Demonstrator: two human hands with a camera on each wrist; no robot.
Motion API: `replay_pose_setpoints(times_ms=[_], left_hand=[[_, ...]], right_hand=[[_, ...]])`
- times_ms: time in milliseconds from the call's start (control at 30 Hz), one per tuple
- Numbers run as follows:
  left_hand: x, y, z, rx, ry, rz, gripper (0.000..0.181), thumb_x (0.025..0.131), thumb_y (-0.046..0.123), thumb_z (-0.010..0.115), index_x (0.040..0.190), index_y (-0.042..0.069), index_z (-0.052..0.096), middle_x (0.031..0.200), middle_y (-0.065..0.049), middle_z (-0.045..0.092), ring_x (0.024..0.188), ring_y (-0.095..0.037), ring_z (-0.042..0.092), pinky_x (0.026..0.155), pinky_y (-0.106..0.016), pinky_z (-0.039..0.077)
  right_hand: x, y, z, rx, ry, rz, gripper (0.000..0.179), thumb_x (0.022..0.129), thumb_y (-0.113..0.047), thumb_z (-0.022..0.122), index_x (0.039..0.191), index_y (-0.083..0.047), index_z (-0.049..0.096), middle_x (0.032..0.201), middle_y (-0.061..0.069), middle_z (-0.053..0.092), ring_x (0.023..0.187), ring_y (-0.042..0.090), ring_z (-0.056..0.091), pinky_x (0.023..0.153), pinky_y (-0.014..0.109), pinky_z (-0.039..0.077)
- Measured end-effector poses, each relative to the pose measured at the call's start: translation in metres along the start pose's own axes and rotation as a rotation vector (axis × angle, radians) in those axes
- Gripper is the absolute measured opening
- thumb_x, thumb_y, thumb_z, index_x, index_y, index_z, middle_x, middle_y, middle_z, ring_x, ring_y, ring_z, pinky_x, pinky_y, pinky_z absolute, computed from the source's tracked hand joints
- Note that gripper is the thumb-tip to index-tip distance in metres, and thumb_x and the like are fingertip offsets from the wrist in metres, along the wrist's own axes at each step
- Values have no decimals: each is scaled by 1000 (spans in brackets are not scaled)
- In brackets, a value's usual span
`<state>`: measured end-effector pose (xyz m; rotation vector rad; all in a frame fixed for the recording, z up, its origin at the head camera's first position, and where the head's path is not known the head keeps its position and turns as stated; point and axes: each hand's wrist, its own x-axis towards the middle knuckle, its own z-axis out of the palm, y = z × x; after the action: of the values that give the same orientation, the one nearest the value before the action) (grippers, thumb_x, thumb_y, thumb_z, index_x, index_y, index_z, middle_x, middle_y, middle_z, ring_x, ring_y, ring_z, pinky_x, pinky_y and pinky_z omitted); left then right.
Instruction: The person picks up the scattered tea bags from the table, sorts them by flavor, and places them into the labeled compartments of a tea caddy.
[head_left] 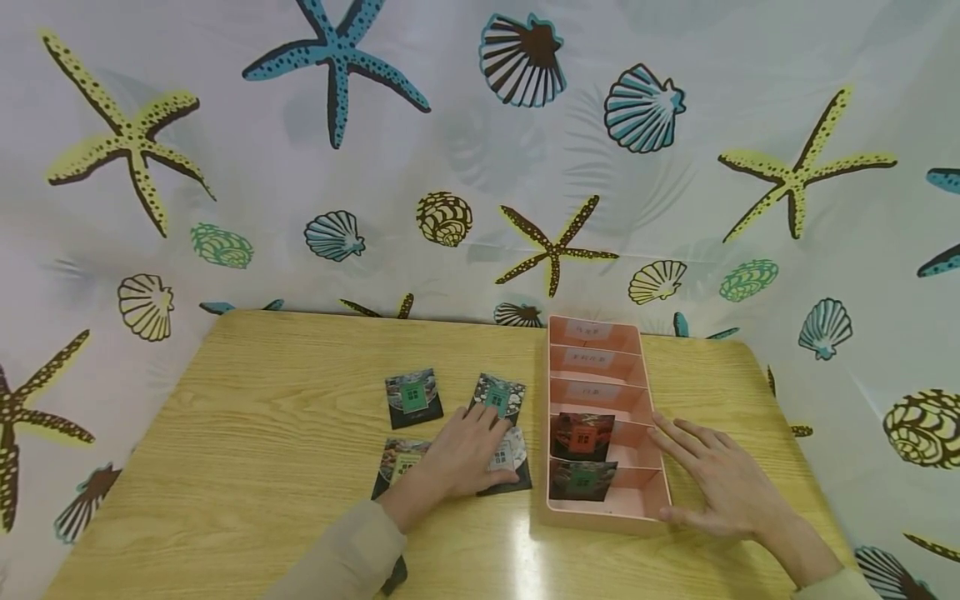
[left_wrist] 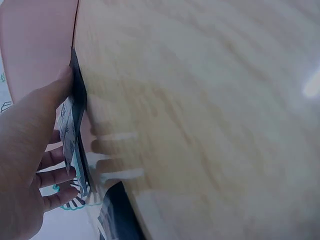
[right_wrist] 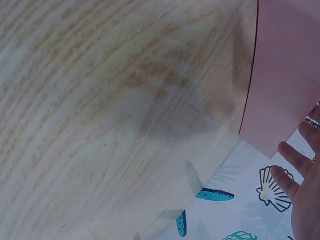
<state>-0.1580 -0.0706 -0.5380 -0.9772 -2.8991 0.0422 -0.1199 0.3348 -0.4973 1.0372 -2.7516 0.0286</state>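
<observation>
In the head view my left hand (head_left: 467,454) lies over two tea packets with its fingers extended. Its thumb touches a white-and-grey packet (head_left: 512,454), and its fingertips reach onto a teal-labelled packet (head_left: 498,392) behind it. The left wrist view shows the thumb of this hand (left_wrist: 30,150) at a dark packet edge (left_wrist: 79,102). Beside the pink divided box (head_left: 607,521), my right hand (head_left: 727,483) has spread fingers and touches its right side. A red-labelled packet (head_left: 583,437) and a green-labelled packet (head_left: 583,481) stand in the box's two nearest compartments.
A green-labelled packet (head_left: 414,398) lies farther left on the wooden table (head_left: 262,433), with a yellow-green-labelled one (head_left: 397,458) nearer, partly behind my left arm. Another dark packet corner (head_left: 395,575) shows beside the sleeve. White labels mark the box's rear compartments. Shell-patterned cloth (head_left: 450,275) hangs behind.
</observation>
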Motion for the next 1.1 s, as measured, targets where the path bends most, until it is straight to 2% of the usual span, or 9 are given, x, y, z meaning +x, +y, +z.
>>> replay_pose_setpoints(times_ms=[300,533,733,900,1100], left_hand=[[3,-5,-8,4,47,6,76,93,77,59,137,15,63,129,-8,65,121,-26,61,100,-44,56],[6,-9,-19,-44,88,35,54,98,64,63,126,18,66,115,-3,66,108,-23,61,94,-40,57],[8,-11,-30,-46,176,63,33,105,50,59,111,18,68,102,1,71,98,-20,63,87,-36,58],[9,-11,-35,-25,207,71,28,106,46,58,105,19,65,96,3,70,93,-18,63,84,-34,57],[13,-12,-44,-35,230,70,30,106,47,56,107,19,65,99,2,72,98,-20,64,83,-36,58]], right_hand=[[1,1,1,-3,6,-9,106,75,-74,77,160,-16,47,165,7,49,139,36,56,103,60,52],[2,1,1,-4,19,-19,107,75,-74,77,159,-16,47,164,7,50,138,36,57,103,60,52],[2,1,1,-8,20,-18,107,75,-75,76,159,-16,48,164,8,50,138,36,57,102,60,52],[1,1,0,-10,8,-15,106,76,-77,73,159,-16,47,164,8,49,139,36,57,102,61,53],[1,-1,0,-3,-2,-3,106,75,-74,76,159,-16,48,165,8,49,139,36,56,103,61,52]])
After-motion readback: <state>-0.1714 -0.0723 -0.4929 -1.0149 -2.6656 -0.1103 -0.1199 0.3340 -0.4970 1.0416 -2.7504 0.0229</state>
